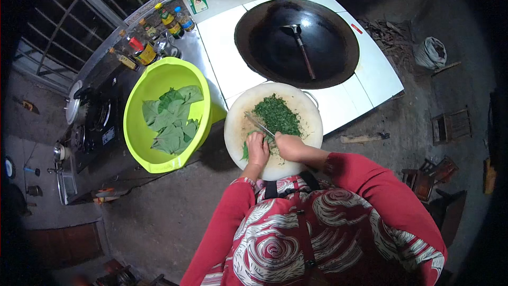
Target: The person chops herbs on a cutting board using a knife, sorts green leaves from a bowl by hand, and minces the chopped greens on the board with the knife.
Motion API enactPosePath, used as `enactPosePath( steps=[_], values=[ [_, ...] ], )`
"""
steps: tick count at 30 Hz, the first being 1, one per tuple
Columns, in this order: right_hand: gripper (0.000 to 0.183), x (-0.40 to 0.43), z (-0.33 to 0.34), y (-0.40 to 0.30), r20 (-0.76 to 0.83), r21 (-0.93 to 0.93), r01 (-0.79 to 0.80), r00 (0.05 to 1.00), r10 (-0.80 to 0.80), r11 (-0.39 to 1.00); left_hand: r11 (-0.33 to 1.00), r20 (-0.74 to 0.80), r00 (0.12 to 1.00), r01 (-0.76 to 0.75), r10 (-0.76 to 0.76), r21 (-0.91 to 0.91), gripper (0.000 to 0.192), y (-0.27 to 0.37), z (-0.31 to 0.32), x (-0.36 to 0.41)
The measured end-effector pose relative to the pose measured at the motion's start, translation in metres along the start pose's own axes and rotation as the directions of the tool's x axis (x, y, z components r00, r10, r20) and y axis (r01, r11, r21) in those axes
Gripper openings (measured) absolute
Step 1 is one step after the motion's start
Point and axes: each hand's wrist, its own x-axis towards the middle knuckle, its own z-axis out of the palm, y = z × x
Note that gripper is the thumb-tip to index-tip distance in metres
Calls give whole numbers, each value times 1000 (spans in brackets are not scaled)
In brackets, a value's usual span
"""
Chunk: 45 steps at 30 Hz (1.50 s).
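Observation:
My right hand (289,146) grips a kitchen knife (260,124) by its handle, its blade slanting up and left over a round cutting board (240,105). Beside the blade, my left hand (258,149) presses green leaves (245,151) onto the board, mostly hidden under the fingers. A heap of finely chopped greens (278,114) lies just beyond the knife, with loose bits scattered around it. To the left, whole broad leaves (170,121) rest in a lime-green plastic basin (137,87).
A large wok (262,59) is set in the white-tiled stove top (222,63), a wooden-handled spatula (303,49) inside it. Several sauce bottles (170,22) and a metal pot (168,49) stand behind the basin. A gas cooker (95,115) is farther left. A split log (363,138) lies on the floor at right.

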Motion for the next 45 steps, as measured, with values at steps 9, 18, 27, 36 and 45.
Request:
enactPosePath(
  steps=[9, 18, 27, 36, 45],
  values=[
    [18, 9, 20, 26, -145, 51, -29, 989, 36, 998, 999, -17, 1000, 15, -16, -44, 21, -3, 0, -2],
    [18, -9, 1, 15, -66, 22, -28, 997, 29, 999, 996, 6, 998, 61, -60, -61, 22, -1, -1, -2],
    [20, 4, 3, 9, 14, 6, -1, 1000, 1, 1000, 999, 28, 999, 15, -15, -29, 22, -7, 0, 0],
    [19, 12, 24, 29, -140, 34, -10, 990, 15, 999, 996, 42, 999, -32, 35, -78, 14, -7, -7, -4],
    [18, -6, -1, 11, -68, 2, 0, 998, 0, 1000, 998, 30, 999, -12, 14, -62, 13, -6, -4, -7]
  ],
)
